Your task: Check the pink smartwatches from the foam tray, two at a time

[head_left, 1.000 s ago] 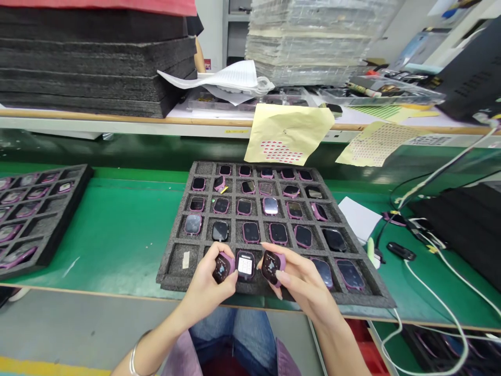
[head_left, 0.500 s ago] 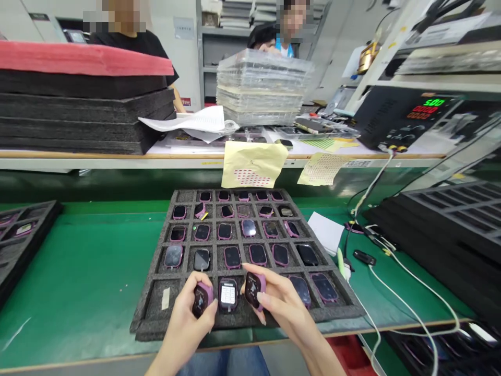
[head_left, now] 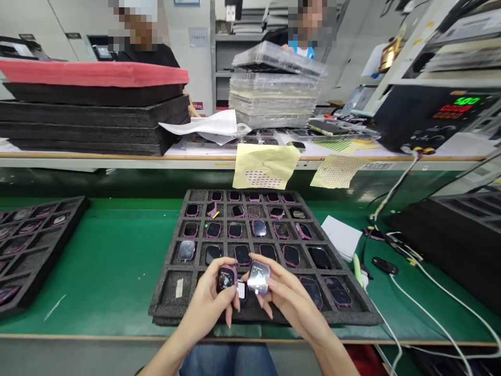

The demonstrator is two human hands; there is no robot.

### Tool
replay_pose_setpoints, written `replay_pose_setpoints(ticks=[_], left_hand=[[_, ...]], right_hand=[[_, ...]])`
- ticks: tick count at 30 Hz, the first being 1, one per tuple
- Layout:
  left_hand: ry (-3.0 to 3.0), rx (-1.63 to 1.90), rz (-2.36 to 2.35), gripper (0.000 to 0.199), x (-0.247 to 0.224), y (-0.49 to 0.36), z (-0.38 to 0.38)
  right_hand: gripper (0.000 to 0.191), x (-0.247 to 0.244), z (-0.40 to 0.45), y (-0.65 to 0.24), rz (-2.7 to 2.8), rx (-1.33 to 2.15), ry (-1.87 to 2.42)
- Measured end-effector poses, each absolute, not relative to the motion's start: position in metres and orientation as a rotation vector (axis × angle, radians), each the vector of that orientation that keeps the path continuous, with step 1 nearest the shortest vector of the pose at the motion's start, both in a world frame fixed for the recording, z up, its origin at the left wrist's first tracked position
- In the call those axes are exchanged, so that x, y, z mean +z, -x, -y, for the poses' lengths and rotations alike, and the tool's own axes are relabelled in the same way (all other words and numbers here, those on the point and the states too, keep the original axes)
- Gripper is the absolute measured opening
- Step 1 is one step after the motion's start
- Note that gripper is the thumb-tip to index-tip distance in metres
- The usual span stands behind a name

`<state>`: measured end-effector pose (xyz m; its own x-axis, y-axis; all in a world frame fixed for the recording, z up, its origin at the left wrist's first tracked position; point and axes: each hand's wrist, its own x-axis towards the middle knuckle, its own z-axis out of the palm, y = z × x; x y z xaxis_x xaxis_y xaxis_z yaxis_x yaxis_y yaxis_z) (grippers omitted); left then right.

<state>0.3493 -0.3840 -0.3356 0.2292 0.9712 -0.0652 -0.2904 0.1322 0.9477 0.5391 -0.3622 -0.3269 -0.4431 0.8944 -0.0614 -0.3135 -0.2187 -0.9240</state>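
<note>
My left hand is closed on a purple-rimmed watch, its dark face turned up. In my right hand is another purple-rimmed watch, whose screen reflects bright light. The two watches are side by side, a small gap apart, over the front row of a dark foam tray. Below and between them, a watch with a white screen lies in the tray, partly hidden by my fingers. Several more watches sit in the compartments; the front left one holds a small pale strip.
Another watch tray is at the left. White paper, a green tool and cables lie right. The shelf ahead bears black foam, plastic trays and a power supply. Two people are behind it.
Both held watches have come closer together and their faces have tilted upward. The view has shifted left. Behind the shelf, the top plastic tray is now raised and tilted on the stack.
</note>
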Motion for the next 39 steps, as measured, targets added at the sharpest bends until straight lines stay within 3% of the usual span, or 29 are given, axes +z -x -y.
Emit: replay_pose_setpoints(ticks=[14, 28, 39], left_hand=[[-0.937, 1.15, -0.647, 0.04, -0.349, -0.342, 0.393], [-1.041, 1.085, -0.868, 0.033, -0.339, -0.345, 0.396], [-1.168, 1.006, -1.054, 0.024, -0.339, -0.341, 0.397]], right_hand=[[0.056, -0.327, 0.374, -0.535, 1.302, 1.601, 0.978], [0.05, -0.325, 0.375, -0.535, 1.269, 1.652, 0.924], [0.029, -0.333, 0.369, -0.538, 1.219, 1.727, 0.777]])
